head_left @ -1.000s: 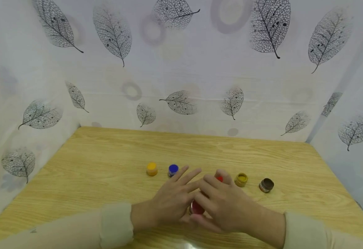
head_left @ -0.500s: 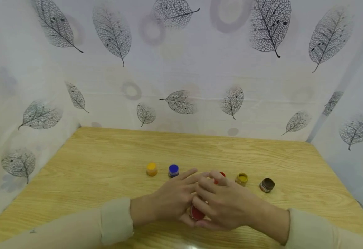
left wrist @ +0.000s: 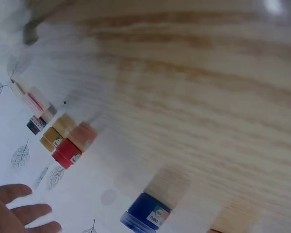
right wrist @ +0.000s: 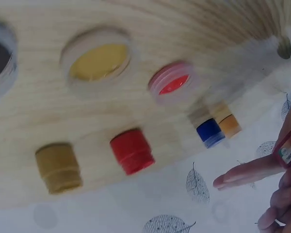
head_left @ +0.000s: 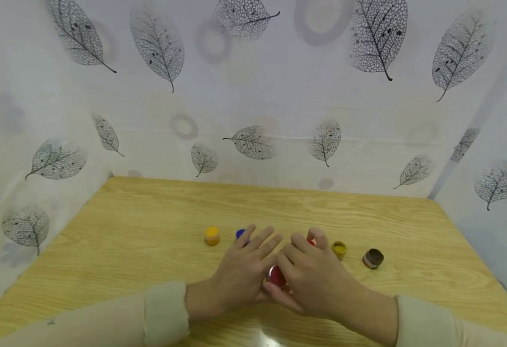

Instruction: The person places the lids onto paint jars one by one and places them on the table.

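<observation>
**A:** ok so where's the dark red jar (head_left: 276,276) at? I only get a sliver of it.

**B:** Right between the two hands, near the front of the wood-look table (head_left: 149,207). The left hand (head_left: 241,272) seems to pinch it between thumb and index finger, with the other three fingers straight and fanned out. The right hand (head_left: 318,277) has its fingers curled round it and the thumb along the near side.

**A:** And what else is around?

**B:** A loose row of jars just beyond the hands. Going left to right: orange jar (head_left: 212,235), blue jar (left wrist: 146,212), bright red jar (right wrist: 132,151), yellow jar (head_left: 339,248), dark brown jar (head_left: 373,258). The last two look uncapped from above.

**A:** Anything blocking the view?

**B:** Mostly the hands, lol. From the head view the left fingertips cover part of the blue one, and the right hand hides nearly all of the bright red one. The right wrist view also catches some round clear-rimmed pieces (right wrist: 101,63) with yellow, red and dark insides, nearer the person than the jars. Too blurry to swear they're lids. Behind everything hangs a white leaf-print cloth (head_left: 253,96).
</observation>
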`<state>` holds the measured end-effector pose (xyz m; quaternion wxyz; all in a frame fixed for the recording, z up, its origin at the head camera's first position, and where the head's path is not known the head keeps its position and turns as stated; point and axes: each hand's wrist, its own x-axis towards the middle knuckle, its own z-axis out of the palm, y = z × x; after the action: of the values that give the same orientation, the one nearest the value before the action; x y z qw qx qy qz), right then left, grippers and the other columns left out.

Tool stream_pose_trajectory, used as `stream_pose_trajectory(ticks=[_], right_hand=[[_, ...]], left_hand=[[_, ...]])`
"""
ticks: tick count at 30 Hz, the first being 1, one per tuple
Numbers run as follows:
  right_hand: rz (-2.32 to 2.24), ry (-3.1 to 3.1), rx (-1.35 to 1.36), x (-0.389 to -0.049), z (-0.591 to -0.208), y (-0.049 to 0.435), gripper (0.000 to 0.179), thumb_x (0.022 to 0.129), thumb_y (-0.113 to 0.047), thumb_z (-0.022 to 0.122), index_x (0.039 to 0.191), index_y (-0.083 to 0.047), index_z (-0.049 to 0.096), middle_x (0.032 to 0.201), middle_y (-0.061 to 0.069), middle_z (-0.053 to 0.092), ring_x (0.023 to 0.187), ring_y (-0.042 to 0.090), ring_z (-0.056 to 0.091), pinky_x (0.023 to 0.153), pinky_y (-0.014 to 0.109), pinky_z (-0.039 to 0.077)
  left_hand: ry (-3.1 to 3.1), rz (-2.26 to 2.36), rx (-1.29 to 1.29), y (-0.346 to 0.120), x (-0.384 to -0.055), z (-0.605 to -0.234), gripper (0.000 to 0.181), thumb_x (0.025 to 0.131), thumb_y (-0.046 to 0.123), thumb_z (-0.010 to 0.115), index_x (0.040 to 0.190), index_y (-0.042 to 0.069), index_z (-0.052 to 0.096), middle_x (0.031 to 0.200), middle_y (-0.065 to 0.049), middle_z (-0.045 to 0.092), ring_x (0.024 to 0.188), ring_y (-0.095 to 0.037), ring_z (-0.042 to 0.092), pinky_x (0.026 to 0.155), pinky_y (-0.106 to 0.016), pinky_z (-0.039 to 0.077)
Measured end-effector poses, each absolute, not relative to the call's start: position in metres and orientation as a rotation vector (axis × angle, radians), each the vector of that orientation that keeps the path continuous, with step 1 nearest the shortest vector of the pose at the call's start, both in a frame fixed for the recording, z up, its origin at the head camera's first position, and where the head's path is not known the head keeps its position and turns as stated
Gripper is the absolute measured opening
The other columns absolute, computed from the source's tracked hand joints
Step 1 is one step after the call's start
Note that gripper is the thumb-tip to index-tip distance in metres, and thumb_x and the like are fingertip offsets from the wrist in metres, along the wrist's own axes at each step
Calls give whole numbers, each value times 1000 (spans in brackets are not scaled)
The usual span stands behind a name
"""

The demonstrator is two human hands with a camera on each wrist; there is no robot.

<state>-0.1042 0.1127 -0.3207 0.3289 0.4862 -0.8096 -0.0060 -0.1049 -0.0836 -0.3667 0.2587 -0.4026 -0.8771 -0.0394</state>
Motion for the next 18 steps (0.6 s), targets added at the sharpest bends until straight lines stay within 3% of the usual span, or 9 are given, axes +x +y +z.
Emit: stream_pose_trajectory(ticks=[7,14,18], right_hand=[[-145,-1961,1550,-111,-310,119,45,96,-59,40,82,-19,56,78,-6,55,86,20,47,86,43,32],[-237,-1893,1704,-112,-306,118,40,99,-53,39,90,-19,57,86,-6,60,88,18,50,85,40,38],[-197,-1947,1622,-110,-311,118,40,100,-49,36,84,-20,59,82,-6,60,90,20,53,87,43,36]], left_hand=[[-2357,-273,-1456,-91,-118,-363,82,77,68,69,139,17,57,149,-2,52,142,-19,44,117,-43,36],[-2380,-234,-1648,-90,-122,-362,91,84,68,62,155,16,38,162,0,34,149,-16,29,123,-41,27],[-2413,-186,-1478,-90,-117,-363,88,77,72,65,146,18,52,153,3,48,146,-20,37,119,-49,32]])
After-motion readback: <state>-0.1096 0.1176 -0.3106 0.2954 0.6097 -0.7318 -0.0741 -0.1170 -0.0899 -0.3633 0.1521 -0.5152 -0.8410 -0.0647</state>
